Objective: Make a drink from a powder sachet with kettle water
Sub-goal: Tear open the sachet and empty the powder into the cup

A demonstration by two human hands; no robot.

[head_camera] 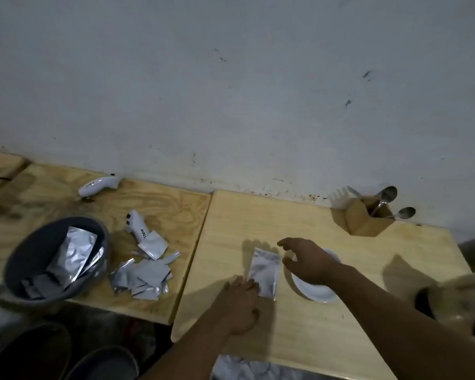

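Note:
A silver foil sachet (pixel 265 271) lies flat on the light wooden table (pixel 340 325). My left hand (pixel 240 304) rests palm down with its fingertips on the sachet's lower left corner. My right hand (pixel 309 260) hovers with fingers spread just right of the sachet, above a white saucer (pixel 317 293), holding nothing. No kettle is clearly in view.
A wooden holder (pixel 368 218) with spoons and a fork stands at the back right. On the left table sit a grey bin (pixel 33 259) holding foil packets, a heap of several empty sachets (pixel 144 277) and two white handheld devices (pixel 99 185). A blurred round object (pixel 461 300) is at the right edge.

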